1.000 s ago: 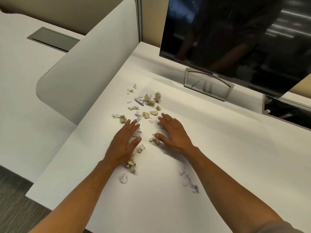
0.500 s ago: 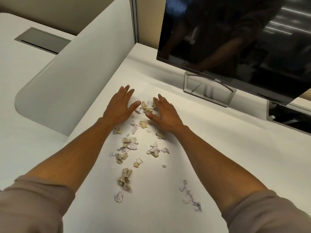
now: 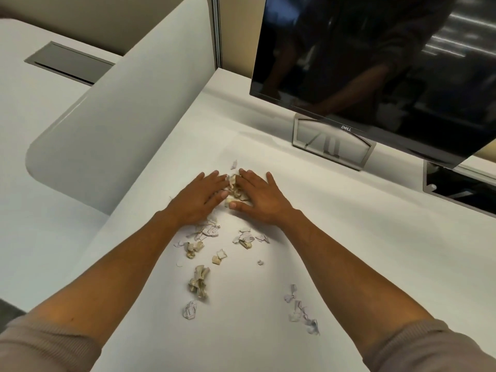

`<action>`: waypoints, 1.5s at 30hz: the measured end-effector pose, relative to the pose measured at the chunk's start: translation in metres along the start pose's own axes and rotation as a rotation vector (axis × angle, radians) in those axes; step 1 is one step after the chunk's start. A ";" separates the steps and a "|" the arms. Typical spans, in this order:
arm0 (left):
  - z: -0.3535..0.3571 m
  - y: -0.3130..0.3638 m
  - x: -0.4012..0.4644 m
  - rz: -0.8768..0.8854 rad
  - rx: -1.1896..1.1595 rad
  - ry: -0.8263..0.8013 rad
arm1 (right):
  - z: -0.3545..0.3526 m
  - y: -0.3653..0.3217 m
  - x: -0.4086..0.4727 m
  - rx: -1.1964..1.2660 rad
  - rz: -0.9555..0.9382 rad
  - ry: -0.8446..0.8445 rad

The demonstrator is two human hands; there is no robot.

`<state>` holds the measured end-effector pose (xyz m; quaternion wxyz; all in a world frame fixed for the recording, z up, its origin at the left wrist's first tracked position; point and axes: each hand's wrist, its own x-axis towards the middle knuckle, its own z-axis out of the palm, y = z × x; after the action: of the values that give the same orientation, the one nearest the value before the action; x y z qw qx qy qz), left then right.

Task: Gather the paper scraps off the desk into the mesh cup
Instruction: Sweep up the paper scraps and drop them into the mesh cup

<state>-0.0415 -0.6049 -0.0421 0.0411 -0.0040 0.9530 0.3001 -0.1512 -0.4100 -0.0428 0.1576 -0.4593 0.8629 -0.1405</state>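
Note:
Crumpled white and tan paper scraps lie scattered on the white desk (image 3: pixel 349 237). My left hand (image 3: pixel 200 197) and my right hand (image 3: pixel 261 197) rest flat on the desk, palms down, fingers apart, with a small heap of scraps (image 3: pixel 236 187) squeezed between them. One scrap (image 3: pixel 234 165) lies just beyond the fingertips. More scraps (image 3: pixel 208 230) lie between my forearms, with a bigger tan wad (image 3: pixel 199 281) nearer me and a torn white strip (image 3: pixel 302 310) by my right forearm. No mesh cup is in view.
A dark Dell monitor (image 3: pixel 375 63) on a silver stand (image 3: pixel 332 142) hangs over the desk's far right. A second screen's corner (image 3: pixel 461 183) is at the right edge. A grey curved divider panel (image 3: pixel 120 103) borders the desk on the left.
Both hands have drawn closer together, pushing the far scraps into one heap between them. The view has shifted a little.

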 end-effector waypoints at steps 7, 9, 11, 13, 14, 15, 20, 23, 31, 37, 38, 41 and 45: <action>0.020 0.025 -0.042 0.065 -0.087 -0.017 | 0.004 -0.011 -0.049 -0.007 -0.077 -0.041; 0.024 0.028 -0.050 0.044 -0.126 0.027 | 0.003 -0.013 -0.058 0.027 -0.086 -0.042; 0.023 0.028 -0.055 0.001 -0.148 0.131 | -0.001 -0.015 -0.061 0.113 -0.069 0.014; 0.016 0.025 -0.059 -0.014 -0.148 0.272 | -0.007 -0.017 -0.056 0.195 -0.025 0.103; 0.013 0.021 -0.061 -0.023 -0.142 0.341 | -0.010 -0.017 -0.052 0.209 -0.002 0.139; 0.011 0.017 -0.063 -0.042 -0.129 0.399 | -0.011 -0.016 -0.046 0.207 0.019 0.163; 0.015 -0.002 -0.071 -0.265 -0.031 0.472 | -0.013 -0.010 -0.009 0.162 0.145 0.138; 0.023 -0.006 -0.070 -0.316 -0.022 0.387 | -0.011 -0.008 0.013 0.122 0.165 0.087; 0.024 -0.005 -0.072 -0.300 -0.068 0.389 | -0.004 -0.009 0.036 -0.150 0.028 -0.134; 0.024 0.005 -0.077 -0.230 -0.156 0.290 | -0.003 -0.018 0.004 -0.113 -0.086 -0.177; 0.024 0.009 -0.079 -0.221 -0.184 0.284 | -0.003 -0.021 -0.005 -0.094 -0.098 -0.184; 0.030 0.025 -0.086 -0.193 -0.286 0.278 | -0.002 -0.030 -0.031 -0.049 -0.135 -0.197; 0.050 0.047 -0.101 -0.203 -0.327 0.247 | 0.004 -0.037 -0.064 -0.055 -0.166 -0.200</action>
<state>0.0616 -0.5398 -0.0481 -0.0472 -0.1433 0.8842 0.4420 -0.0877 -0.3767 -0.0230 0.2180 -0.5449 0.8054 -0.0831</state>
